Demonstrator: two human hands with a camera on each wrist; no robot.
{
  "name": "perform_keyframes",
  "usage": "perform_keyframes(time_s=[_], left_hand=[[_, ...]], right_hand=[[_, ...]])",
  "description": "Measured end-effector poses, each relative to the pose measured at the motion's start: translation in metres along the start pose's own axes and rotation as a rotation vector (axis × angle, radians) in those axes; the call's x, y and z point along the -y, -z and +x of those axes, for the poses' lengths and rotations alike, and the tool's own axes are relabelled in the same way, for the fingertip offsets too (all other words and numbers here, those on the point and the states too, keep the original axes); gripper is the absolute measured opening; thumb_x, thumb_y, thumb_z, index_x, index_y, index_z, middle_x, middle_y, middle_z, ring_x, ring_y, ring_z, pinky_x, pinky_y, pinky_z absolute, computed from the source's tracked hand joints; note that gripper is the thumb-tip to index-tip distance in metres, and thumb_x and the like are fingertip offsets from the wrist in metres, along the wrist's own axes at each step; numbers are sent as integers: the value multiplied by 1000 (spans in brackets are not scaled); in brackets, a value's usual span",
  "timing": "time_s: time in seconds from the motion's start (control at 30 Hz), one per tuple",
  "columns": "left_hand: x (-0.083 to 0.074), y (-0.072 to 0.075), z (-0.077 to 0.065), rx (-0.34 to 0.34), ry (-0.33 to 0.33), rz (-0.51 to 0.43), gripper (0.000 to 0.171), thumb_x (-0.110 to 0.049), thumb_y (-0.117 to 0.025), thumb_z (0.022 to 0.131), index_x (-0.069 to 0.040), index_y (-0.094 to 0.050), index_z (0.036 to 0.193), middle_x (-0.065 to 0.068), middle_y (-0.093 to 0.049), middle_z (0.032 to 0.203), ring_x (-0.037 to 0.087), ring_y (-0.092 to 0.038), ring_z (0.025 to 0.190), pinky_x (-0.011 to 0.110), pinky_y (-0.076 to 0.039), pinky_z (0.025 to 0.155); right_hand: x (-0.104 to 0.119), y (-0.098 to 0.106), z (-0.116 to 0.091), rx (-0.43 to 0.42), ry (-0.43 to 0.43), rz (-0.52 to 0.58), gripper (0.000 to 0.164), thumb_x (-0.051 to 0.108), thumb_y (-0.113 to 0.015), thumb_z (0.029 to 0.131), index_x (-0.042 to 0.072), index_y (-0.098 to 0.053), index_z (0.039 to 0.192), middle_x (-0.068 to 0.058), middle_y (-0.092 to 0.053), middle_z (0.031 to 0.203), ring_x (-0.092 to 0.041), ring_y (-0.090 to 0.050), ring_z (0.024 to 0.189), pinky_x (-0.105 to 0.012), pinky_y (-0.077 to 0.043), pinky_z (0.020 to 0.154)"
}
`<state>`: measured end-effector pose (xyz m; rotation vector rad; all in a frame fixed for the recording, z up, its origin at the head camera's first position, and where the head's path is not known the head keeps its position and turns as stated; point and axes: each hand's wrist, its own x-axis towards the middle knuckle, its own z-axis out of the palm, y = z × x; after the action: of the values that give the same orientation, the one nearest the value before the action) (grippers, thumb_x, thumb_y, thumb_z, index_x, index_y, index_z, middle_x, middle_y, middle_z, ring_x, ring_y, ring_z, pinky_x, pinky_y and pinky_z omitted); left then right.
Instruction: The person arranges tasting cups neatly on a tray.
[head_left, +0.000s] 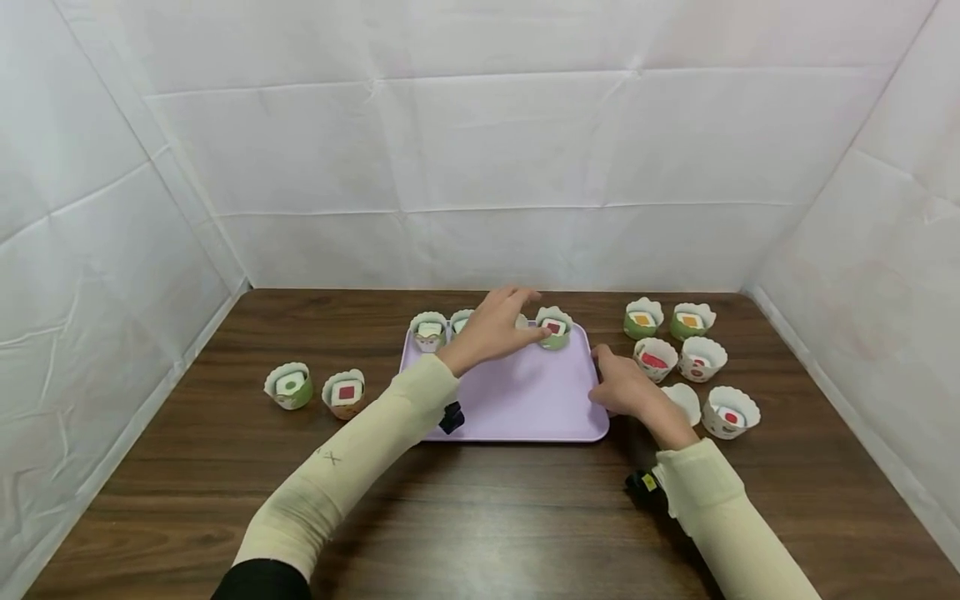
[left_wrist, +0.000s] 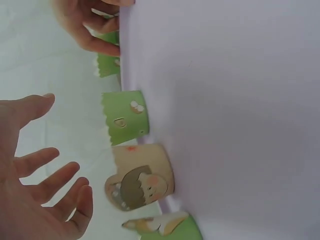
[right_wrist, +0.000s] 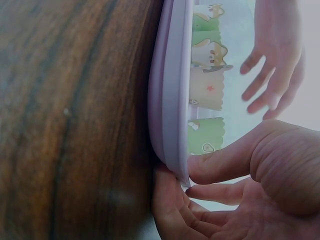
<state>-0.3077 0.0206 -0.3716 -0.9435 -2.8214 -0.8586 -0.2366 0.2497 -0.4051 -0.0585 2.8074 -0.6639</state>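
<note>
A lilac tray (head_left: 517, 408) lies on the table, with several paper baking cups along its far edge. Over that row is my left hand (head_left: 497, 327), its fingers apart and holding nothing. It is nearest the green cup (head_left: 556, 341) at the far right corner, which contains a white piece with a dark red centre. In the left wrist view, a gap shows between the left hand (left_wrist: 42, 170) and the cups. My right hand (head_left: 630, 385) pinches the tray's right rim (right_wrist: 184, 150), thumb on top and fingers below. Part of the cup row is hidden behind my left hand.
Two filled cups, one green (head_left: 292, 398) and one brown (head_left: 345, 408), stand left of the tray. To its right are several more cups, including a green one (head_left: 643, 329) and a white one (head_left: 729, 423). White cloth walls (head_left: 480, 167) enclose the wooden table (head_left: 480, 517).
</note>
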Motion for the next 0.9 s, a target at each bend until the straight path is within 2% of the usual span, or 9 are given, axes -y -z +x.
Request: perform_keyframes(time_s=[0.23,0.47,0.73,0.9], left_hand=[[9,18,-24,-53,-15,-17,63,-45,-71,96,-13,-55,147,10,-58,144,29,-53,132,47,-51,110],[27,38,-52,-115,-8,-56,61,-40,-73,95,-10,-55,146,10,-59,146,30,-51,139,49,-45,117],[50,65,-85,-207,16,-55,59,-35,-75,95,-7,-57,144,15,-62,139,34,-57,131,53,-49,110],[64,81,-105,-238,28,-47,59,-33,-75,95,-7,-56,145,16,-63,137,35,-58,128,54,-50,107]], right_hand=[[-2,-2,-1,4,-10,27,70,5,-64,88,-9,-33,149,-29,-63,116,-26,-64,82,-28,-55,62],[-3,-3,-2,1,-1,21,71,5,-65,87,-9,-34,149,-28,-64,113,-27,-63,84,-28,-54,63],[-2,-3,1,2,-3,23,71,4,-65,87,-10,-34,149,-28,-64,111,-26,-63,80,-28,-54,61],[-2,-2,1,12,-14,37,71,4,-65,89,-9,-32,151,-28,-64,113,-24,-64,77,-28,-55,59]])
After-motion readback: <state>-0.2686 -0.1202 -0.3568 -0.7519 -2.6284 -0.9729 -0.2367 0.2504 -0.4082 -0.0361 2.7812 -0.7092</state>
